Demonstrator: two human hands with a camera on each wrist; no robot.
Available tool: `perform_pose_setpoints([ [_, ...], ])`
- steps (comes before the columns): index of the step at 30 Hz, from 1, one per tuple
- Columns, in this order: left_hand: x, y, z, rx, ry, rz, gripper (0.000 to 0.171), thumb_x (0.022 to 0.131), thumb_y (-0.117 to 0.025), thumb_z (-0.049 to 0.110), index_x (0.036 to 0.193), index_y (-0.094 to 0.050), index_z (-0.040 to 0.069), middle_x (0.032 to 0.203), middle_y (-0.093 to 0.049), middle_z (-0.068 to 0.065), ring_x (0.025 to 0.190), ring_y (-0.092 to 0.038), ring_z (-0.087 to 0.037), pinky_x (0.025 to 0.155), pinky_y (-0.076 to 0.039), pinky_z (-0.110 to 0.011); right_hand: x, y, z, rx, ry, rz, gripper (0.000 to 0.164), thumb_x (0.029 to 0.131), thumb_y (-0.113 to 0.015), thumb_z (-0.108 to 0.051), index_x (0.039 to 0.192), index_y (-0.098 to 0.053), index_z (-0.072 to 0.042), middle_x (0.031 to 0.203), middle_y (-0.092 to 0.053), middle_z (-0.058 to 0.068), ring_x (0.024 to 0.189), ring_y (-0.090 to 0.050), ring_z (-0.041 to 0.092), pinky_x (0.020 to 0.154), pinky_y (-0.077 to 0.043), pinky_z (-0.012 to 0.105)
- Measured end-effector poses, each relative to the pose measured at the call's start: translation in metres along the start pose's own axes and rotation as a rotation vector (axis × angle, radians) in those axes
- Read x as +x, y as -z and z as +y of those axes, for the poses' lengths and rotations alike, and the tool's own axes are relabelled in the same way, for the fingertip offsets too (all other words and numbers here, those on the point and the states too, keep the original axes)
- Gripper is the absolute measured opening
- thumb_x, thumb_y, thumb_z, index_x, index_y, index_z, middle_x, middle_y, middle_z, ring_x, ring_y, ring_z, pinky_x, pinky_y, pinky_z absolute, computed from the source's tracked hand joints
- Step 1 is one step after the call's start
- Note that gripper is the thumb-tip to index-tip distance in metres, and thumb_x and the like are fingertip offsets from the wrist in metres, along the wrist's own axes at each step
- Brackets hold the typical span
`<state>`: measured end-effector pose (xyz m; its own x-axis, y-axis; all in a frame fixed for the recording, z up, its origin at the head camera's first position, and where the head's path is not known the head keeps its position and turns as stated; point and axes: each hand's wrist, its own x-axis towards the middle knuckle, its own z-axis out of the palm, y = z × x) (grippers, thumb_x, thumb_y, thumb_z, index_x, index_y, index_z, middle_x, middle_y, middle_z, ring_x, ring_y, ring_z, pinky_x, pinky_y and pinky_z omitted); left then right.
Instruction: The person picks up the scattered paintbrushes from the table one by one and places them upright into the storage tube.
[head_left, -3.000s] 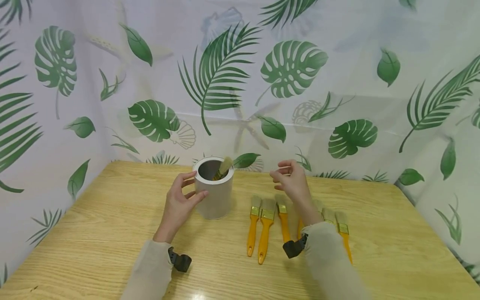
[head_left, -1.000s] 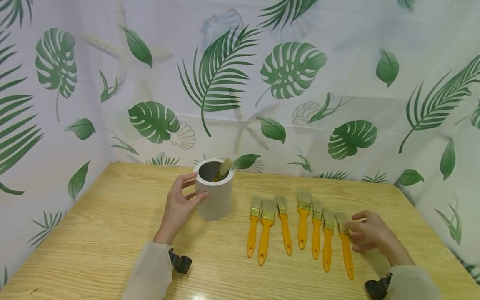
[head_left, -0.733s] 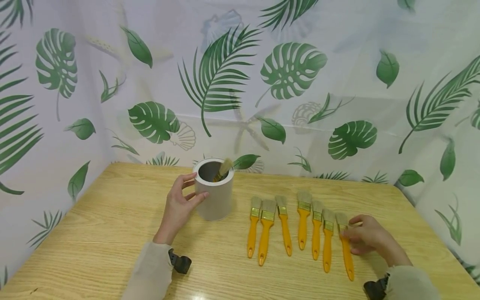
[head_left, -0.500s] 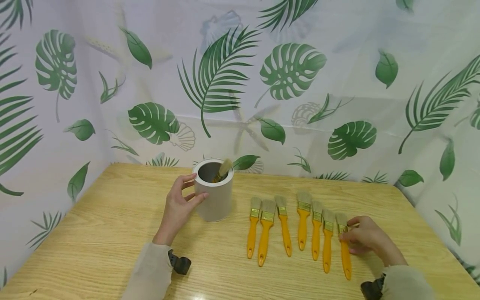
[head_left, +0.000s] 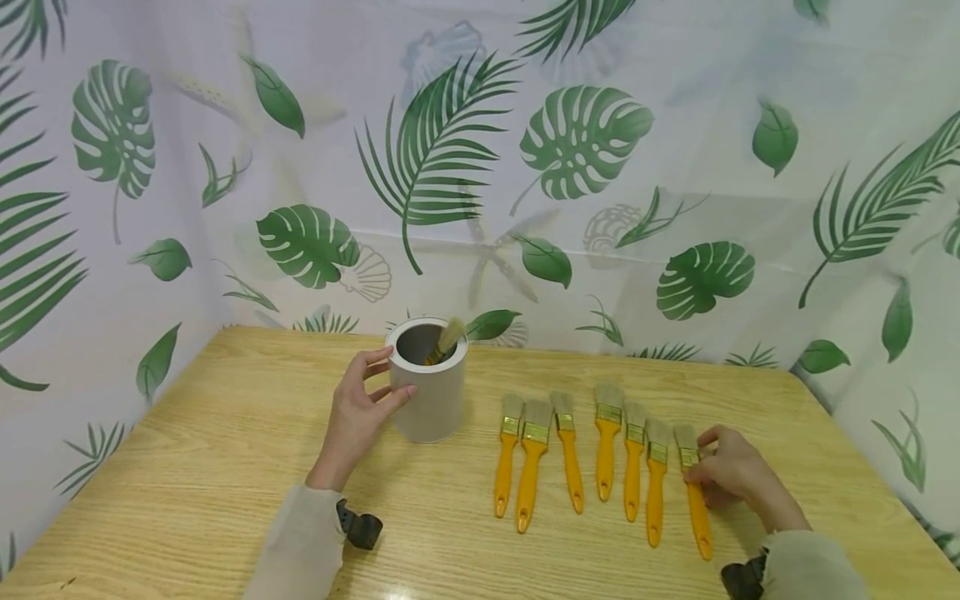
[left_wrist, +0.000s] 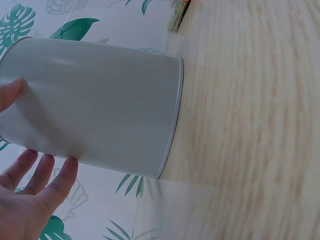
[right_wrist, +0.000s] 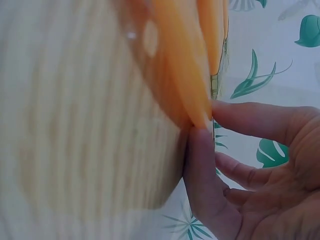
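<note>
A pale grey can (head_left: 427, 412) stands upright on the table, and one paintbrush (head_left: 450, 336) leans inside it, bristles up above the rim. My left hand (head_left: 358, 408) holds the can's left side, thumb in front and fingers around the far side. Farther right, my right hand (head_left: 738, 471) pinches the rightmost paintbrush (head_left: 699, 521) where its orange handle meets the metal band. In the right wrist view, thumb and finger meet on that orange handle (right_wrist: 182, 60). Its bristles point toward the back wall.
Several more orange-handled paintbrushes (head_left: 606, 454) lie in a row between the can and my right hand, bristles away from me. The wooden table (head_left: 225, 467) ends at a leaf-printed cloth (head_left: 465, 275) behind and at both sides.
My right hand has come from above the table near the can to the rightmost paintbrush and taken hold of it; that brush has shifted slightly. The left hand and can have stayed put.
</note>
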<state>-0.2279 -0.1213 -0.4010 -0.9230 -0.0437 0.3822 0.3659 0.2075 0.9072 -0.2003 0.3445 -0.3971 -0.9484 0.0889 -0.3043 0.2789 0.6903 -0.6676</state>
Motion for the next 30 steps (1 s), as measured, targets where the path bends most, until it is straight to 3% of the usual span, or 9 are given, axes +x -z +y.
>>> perform_pose_setpoints([
  [10,-0.0005,0.0005,-0.0005,-0.025,-0.008,0.000,0.054,0.087,-0.078,-0.004,0.134,-0.052,0.000,0.143,-0.049,-0.018,0.128,-0.050,-0.039,0.101,-0.050,-0.058,0.0026,0.0011,-0.0016,0.008,-0.028,-0.007,0.056,0.084,-0.073,0.002,0.123,-0.038,0.024,0.086,-0.060,0.019,0.061,-0.063,0.017,0.057,-0.059,0.031],
  [15,-0.0003,-0.0004,-0.0014,-0.026,-0.021,0.006,0.052,0.087,-0.078,-0.004,0.132,-0.052,0.000,0.142,-0.050,-0.018,0.127,-0.051,-0.040,0.100,-0.050,-0.059,0.0026,0.0025,0.0015,0.046,-0.029,0.010,0.055,0.084,-0.073,0.001,0.122,-0.037,0.020,0.085,-0.058,0.018,0.058,-0.061,0.016,0.054,-0.058,0.030],
  [21,-0.0003,-0.0021,-0.0023,-0.020,-0.040,0.011,0.051,0.086,-0.078,-0.005,0.131,-0.053,-0.002,0.140,-0.052,-0.019,0.127,-0.052,-0.042,0.099,-0.050,-0.060,0.0018,0.0044,0.0050,0.181,-0.061,0.032,0.057,0.087,-0.072,0.001,0.125,-0.033,0.016,0.076,-0.062,0.009,0.054,-0.062,0.015,0.053,-0.059,0.029],
  [30,-0.0006,-0.0007,-0.0016,-0.016,-0.022,0.011,0.053,0.086,-0.078,-0.004,0.132,-0.053,0.000,0.140,-0.052,-0.018,0.127,-0.052,-0.041,0.099,-0.051,-0.059,-0.0013,0.0081,0.0042,0.468,-0.015,0.022,0.062,0.094,-0.069,0.000,0.137,-0.027,0.017,0.080,-0.072,0.006,0.070,-0.072,0.017,0.063,-0.063,0.035],
])
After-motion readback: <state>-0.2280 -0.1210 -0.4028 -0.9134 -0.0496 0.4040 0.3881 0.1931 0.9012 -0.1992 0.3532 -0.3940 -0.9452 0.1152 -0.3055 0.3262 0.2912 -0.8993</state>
